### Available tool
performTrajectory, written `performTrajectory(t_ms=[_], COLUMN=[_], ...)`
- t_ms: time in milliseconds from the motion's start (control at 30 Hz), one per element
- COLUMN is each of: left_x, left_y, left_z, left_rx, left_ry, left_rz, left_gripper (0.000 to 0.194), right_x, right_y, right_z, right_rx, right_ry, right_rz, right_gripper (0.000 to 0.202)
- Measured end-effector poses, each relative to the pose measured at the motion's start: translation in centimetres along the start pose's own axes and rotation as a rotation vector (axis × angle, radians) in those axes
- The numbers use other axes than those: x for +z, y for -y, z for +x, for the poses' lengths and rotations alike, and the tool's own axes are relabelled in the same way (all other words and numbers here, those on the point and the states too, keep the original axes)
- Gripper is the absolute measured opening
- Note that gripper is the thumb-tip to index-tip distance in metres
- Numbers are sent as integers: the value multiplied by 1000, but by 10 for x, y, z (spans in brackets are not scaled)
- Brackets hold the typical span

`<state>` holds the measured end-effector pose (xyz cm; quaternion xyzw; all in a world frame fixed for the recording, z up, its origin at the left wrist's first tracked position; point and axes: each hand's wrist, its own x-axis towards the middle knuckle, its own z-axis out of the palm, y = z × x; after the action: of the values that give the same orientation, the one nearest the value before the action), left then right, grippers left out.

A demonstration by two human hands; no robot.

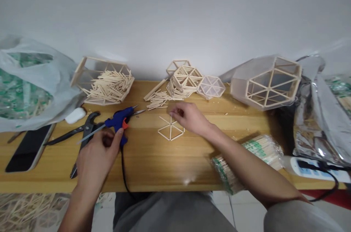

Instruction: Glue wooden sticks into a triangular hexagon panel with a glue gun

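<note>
At centre of the wooden surface [153,158], the flat hexagon of thin pale wooden sticks w/ six spokes [170,128] lies flat; the right hand [189,116] rests at its 2 o'clock edge, fingertips [173,113] pinched together on a stick end there, grip closed on the hexagon's rim as far as can be seen. At 9 o'clock from the hexagon, the left hand [95,155] wraps the handle of the blue hot-glue gun w/ orange trigger [120,120], grip clamped on it, nozzle pointing toward 3 o'clock, black cord trailing to 6 o'clock. Just beside the left hand at 9 o'clock lie black-handled pliers [79,131]. At 12 o'clock from the hexagon: loose pile of short wooden sticks [159,99] and stacked stick hexagon panels [185,78]. At 4 o'clock, a plastic-wrapped bundle of sticks [246,158], partly under the right forearm.
</note>
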<state>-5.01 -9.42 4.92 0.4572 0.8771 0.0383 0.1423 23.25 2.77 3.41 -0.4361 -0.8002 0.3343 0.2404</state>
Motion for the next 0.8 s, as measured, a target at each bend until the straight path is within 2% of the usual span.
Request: performTrajectory(t_ms=[167, 300, 400, 567, 667, 800], left_x=[7, 11, 16, 15, 10, 7], left_y=[-1, 8, 15, 11, 0, -11], left_z=[8, 10, 6, 0, 0, 4], left_rx=[46, 24, -28, -104, -147, -115], left_ry=[-2, -60, -61, 164, 243, 219], left_rz=[-95, -224, -498, -1193, -1353, -1398], left_gripper=[45, 39, 38, 36, 36, 28], right_x=[-16, -31, -33, -16, -7, -5], right_y=[24, 35, 25, -2, -11, -16], right_z=[-4, -6, -5, -3, -4, -6], right_rx=[-45, -46, -27, -42, -101, -146], right_ry=[81, 176, 137, -41, -35, 4], right_rz=[-84, -134, -133, -23, 16, 17], right_gripper=[9, 10, 12, 12, 11, 12])
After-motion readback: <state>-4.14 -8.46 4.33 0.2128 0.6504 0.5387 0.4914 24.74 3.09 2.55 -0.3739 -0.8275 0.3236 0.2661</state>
